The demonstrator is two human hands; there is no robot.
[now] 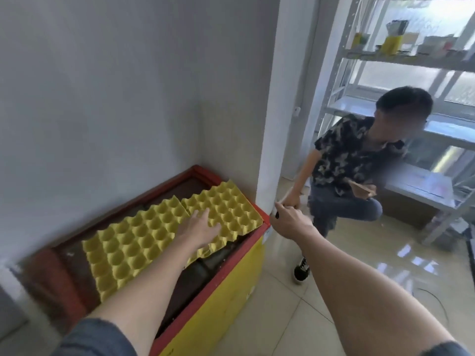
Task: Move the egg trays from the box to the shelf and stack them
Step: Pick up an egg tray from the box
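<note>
Reaching both arms out: our left hand (201,228) lies flat on the trays, fingers (195,217) spread, palm down, nothing gripped. Two yellow egg trays sit on top of the box (231,299) at lower left of frame: near tray (128,250) toward the bottom, far tray (226,206) toward the wall corner, edges meeting at about centre frame. Our left hand rests across that seam, mostly on the far tray. The box has a red rim and yellow front, and stands against the grey wall (102,86).

Our right hand (291,220) is at centre frame, just past the box's far corner, fingers closed around a small dark object (277,215); we cannot tell what it is. It meets the hand of another person (354,160) crouching at centre right, in a patterned shirt, holding something flat in the other hand.

The shelf (401,60) is a white metal rack at upper right, with yellow containers (390,44) on an upper level. Glossy tiled floor (359,265) below.
</note>
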